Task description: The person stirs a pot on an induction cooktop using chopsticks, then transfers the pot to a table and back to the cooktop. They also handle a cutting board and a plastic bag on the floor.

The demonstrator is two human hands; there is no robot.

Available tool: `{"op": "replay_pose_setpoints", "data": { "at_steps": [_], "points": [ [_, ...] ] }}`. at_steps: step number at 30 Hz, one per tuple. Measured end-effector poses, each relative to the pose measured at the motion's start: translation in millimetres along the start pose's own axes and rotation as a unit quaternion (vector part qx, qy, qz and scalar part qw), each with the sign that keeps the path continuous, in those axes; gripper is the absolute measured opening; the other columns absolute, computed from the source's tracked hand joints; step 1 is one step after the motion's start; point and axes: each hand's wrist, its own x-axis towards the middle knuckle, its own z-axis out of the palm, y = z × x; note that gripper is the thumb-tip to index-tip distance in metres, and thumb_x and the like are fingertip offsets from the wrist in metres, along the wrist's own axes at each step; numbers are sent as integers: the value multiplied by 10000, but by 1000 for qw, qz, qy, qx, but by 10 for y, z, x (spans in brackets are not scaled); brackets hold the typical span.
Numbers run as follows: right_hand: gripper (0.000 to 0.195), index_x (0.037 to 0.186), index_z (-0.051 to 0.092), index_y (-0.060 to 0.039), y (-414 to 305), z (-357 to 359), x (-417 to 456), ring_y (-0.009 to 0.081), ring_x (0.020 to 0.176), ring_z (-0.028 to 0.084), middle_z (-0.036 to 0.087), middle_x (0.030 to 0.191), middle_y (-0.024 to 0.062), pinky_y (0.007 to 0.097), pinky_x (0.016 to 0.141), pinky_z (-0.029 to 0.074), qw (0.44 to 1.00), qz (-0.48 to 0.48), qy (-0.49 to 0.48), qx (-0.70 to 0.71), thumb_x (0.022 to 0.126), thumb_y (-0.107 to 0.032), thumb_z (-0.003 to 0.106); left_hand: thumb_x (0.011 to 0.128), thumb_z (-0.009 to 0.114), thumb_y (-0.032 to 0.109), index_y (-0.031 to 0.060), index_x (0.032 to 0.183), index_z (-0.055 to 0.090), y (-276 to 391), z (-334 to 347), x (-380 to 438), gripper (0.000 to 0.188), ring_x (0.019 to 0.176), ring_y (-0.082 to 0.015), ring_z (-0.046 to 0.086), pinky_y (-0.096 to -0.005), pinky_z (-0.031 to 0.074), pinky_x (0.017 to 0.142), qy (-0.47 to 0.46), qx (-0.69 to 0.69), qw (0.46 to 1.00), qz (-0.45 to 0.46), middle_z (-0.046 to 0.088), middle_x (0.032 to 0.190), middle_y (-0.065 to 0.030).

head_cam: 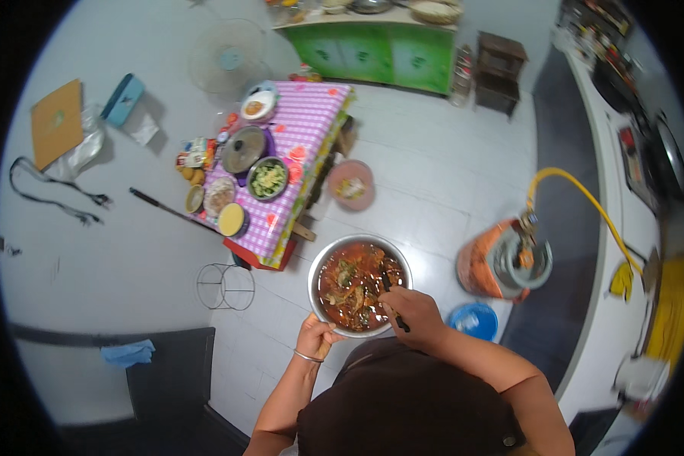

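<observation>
A round metal bowl [313, 279] with food in reddish broth is held in front of my body. My left hand [317, 337] grips its lower left rim, and a bangle circles that wrist. My right hand [413, 316] is closed around a dark-handled utensil [400, 322] at the bowl's right side. The utensil's far end reaches over or into the broth; whether it is a ladle or a spoon I cannot tell. Leafy and brownish pieces show in the liquid.
Ahead on the left, a checked tablecloth [319, 108] bears a lidded pot [244, 149], a bowl of green vegetables [268, 178] and several dishes. A pink basin [350, 185] stands on the floor. To the right are an orange gas cylinder [484, 262], a blue bucket [484, 319] and a counter [590, 319].
</observation>
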Motion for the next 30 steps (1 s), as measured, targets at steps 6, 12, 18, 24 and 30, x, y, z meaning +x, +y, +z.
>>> {"op": "replay_pose_setpoints", "data": {
  "at_steps": [6,12,18,24,30],
  "points": [
    [147,941,599,-26,363,184,1290,325,768,623,632,881,156,374,668,508,997,-51,-42,27,795,-4,603,759,487,-70,-25,1216,447,475,-226,718,460,971,-361,630,-502,576,758,51,-52,996,55,574,1148,-224],
    [126,910,606,17,856,594,2692,341,759,626,635,847,174,372,667,513,994,-79,-72,18,785,34,607,747,498,-29,6,1226,454,1005,-524,1839,483,1012,-359,605,-534,544,797,75,-90,990,82,572,1165,-186],
    [155,941,596,-5,1330,914,4056,358,780,613,626,878,175,377,673,505,993,-48,-107,-23,793,38,607,726,493,-24,14,1269,405,1677,-718,3247,551,1053,-345,583,-534,515,863,71,-133,986,65,562,1186,-162],
    [161,975,593,-1,1939,1170,5360,355,876,608,622,947,185,369,740,497,990,-29,-136,27,820,41,585,719,454,-44,24,1228,428,2457,-573,4353,514,962,-317,624,-460,571,755,128,-182,969,107,581,1124,-148],
    [170,1002,607,-4,2743,1249,6419,328,919,618,634,979,162,369,792,501,983,-84,-146,72,832,7,596,718,475,-44,12,1129,490,2875,-666,5403,415,814,-286,632,-468,569,723,177,-200,950,160,612,1013,-143]
  ]
}}
